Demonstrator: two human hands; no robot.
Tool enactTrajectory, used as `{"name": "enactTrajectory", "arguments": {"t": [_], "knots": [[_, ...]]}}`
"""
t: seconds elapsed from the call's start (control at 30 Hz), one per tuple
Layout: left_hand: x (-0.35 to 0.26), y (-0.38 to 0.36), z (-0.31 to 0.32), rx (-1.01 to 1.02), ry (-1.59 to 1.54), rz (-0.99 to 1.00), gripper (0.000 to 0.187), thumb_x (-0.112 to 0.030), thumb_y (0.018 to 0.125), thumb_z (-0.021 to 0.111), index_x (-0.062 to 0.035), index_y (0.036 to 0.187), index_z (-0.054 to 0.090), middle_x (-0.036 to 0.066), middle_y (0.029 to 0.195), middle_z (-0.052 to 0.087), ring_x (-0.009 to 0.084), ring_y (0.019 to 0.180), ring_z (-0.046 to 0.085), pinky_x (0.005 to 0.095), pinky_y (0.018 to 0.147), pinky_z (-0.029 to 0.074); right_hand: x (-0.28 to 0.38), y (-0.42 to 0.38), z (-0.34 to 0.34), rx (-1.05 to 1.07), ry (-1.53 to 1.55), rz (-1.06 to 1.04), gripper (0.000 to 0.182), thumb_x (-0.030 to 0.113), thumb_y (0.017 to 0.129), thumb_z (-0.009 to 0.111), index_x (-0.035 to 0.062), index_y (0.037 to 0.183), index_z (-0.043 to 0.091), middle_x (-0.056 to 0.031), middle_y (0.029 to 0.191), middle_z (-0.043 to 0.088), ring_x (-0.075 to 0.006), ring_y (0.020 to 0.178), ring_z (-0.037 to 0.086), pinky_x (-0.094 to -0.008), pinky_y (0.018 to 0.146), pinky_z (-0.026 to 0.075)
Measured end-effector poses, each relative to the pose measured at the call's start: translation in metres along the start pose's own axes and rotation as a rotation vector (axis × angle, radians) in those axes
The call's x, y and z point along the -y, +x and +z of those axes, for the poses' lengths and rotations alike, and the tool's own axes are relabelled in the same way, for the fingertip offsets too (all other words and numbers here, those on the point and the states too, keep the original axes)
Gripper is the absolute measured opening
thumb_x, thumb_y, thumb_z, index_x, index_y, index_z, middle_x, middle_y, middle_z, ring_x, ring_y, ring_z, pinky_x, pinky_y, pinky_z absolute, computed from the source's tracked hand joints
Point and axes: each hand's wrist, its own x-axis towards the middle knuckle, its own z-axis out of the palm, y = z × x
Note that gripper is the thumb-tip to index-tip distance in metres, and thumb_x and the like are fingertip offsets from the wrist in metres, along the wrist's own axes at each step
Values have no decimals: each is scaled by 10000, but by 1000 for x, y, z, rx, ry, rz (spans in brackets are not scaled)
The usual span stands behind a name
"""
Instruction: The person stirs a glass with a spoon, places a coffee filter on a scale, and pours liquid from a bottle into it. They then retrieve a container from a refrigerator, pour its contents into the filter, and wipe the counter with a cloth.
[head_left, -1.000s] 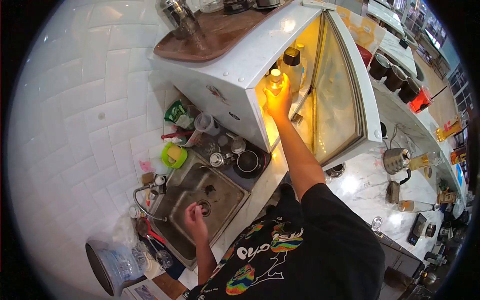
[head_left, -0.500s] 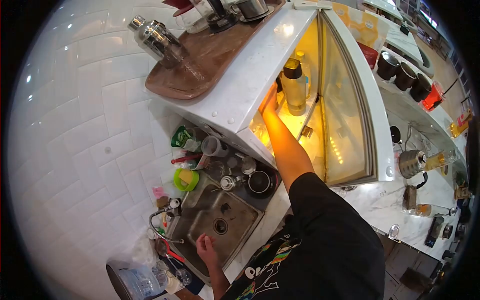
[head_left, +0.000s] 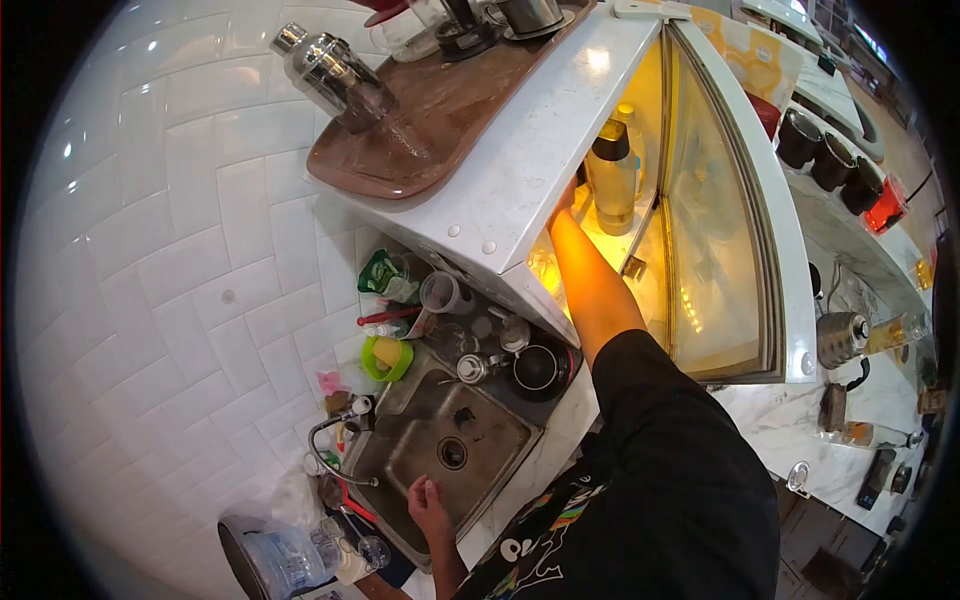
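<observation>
My right arm reaches through the open glass door of a lit white cabinet (head_left: 540,130). Only part of my right hand (head_left: 563,200) shows behind the cabinet's edge; its fingers are hidden. Just right of it stands a tall bottle with a dark cap (head_left: 612,180), and a clear bottle with a yellow cap (head_left: 632,140) is behind that. My left hand (head_left: 428,502) hovers over the near edge of the metal sink (head_left: 480,440), fingers loosely bent and nothing visible in them.
A brown tray (head_left: 440,140) with a metal shaker (head_left: 335,80) lies on the cabinet. A faucet (head_left: 325,430), green bowl (head_left: 387,358) and metal pitchers surround the sink. Dark cups (head_left: 832,162) and a kettle (head_left: 842,338) are right of the glass door (head_left: 715,220).
The view has shifted, so most things appear farther right and slightly lower. My right hand is more hidden behind the cabinet's edge. My left hand stays by the sink.
</observation>
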Motion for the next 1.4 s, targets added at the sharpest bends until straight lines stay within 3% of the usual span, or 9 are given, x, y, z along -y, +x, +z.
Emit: {"name": "enactTrajectory", "arguments": {"t": [0.03,0.07,0.23,0.37,0.47,0.5,0.83,1.13,1.4], "knots": [[-3,1,2,13,11,6,236,-173,1070,615,-22,1251,619,74,1032,673,153,936,670,308,847,571,4,-9,0,-61,-387,-140,442,434,1090,419,135,1360,600,-40,1182,683,-180,1014,665,-301,858,531],[-7,2,4,25,23,10,237,-173,1070,616,-23,1253,619,75,1033,674,154,935,671,306,847,569,3,0,-4,-66,-206,0,477,420,1099,395,95,1401,570,-56,1204,676,-193,1055,684,-350,875,550],[-1,1,9,77,18,-10,241,-167,1067,616,-18,1257,621,78,1055,687,156,936,669,299,852,551,35,-53,-31,-43,-1150,-442,491,162,793,833,-17,1203,631,-163,909,704,-388,951,705,-445,862,564],[11,1,15,107,32,-25,244,-168,1065,621,-24,1263,620,73,1070,693,151,945,663,293,853,540,81,-100,-66,-277,-1153,-307,550,225,762,898,8,1172,602,-162,979,683,-384,938,658,-474,867,540],[13,0,17,128,42,-62,244,-171,1064,624,-31,1264,625,66,1072,695,146,943,661,290,850,537,99,-95,-66,-476,-1319,-737,714,265,732,935,39,1281,539,-185,1228,626,-396,1147,593,-500,960,495],[14,1,17,140,45,-71,244,-172,1064,625,-34,1264,626,63,1072,695,145,942,660,290,849,536,108,-88,-64,-414,-1323,-559,920,277,721,947,41,1452,441,-219,1445,507,-377,1320,501,-470,1080,437],[23,-8,18,176,40,-56,247,-167,1060,622,-37,1270,635,60,1077,708,131,943,664,281,840,527,101,-48,-75,-197,-1379,-652,1067,286,677,943,70,1539,352,-211,1396,574,-418,1299,553,-504,1083,474],[31,-15,20,172,29,-76,264,-218,1074,603,-60,1285,630,57,1087,715,127,926,672,281,813,509,113,-126,-93,-177,-1414,-552,1014,312,655,954,67,1487,429,-223,1380,622,-392,1268,617,-473,1069,501],[28,-11,34,238,81,-53,263,-227,1086,584,-71,1292,634,45,1080,720,124,931,674,271,798,503,132,-205,-92,169,-1331,-337,955,270,692,952,64,1480,453,-212,1307,680,-350,1221,671,-444,1031,534]]}}
